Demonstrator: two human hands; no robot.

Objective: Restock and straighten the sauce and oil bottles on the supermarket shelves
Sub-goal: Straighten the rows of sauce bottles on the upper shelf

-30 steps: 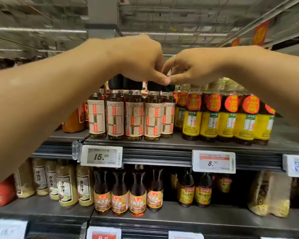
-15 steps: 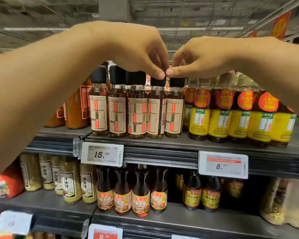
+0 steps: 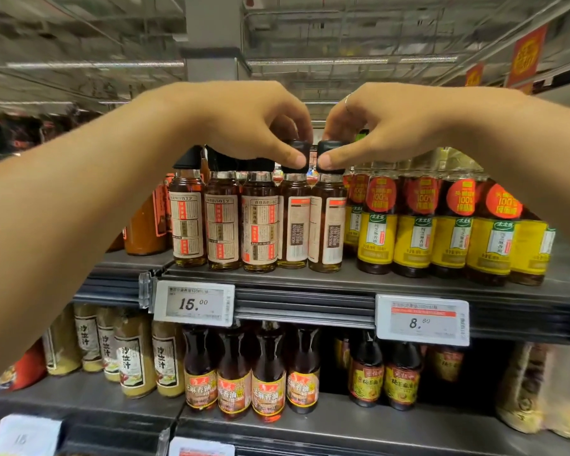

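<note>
Several small amber oil bottles with black caps and cream labels stand in a row on the upper shelf (image 3: 310,284). My left hand (image 3: 254,123) pinches the black cap of the fourth bottle (image 3: 293,225). Beside it, my right hand (image 3: 375,126) pinches the cap of the fifth bottle (image 3: 326,228). These two bottles show the barcode side of their labels, while the three bottles to their left (image 3: 222,228) face front.
Yellow-labelled bottles (image 3: 412,235) crowd the shelf right of the amber row, orange sauce bottles (image 3: 145,228) stand at left. Price tags reading 15.00 (image 3: 193,302) and 8.60 (image 3: 422,319) hang on the shelf edge. The lower shelf holds dressing bottles (image 3: 132,360) and dark sesame-oil bottles (image 3: 267,373).
Both hands have settled onto the caps of the two rightmost amber bottles. Those bottles have turned, now showing the barcode side of their labels instead of the front.
</note>
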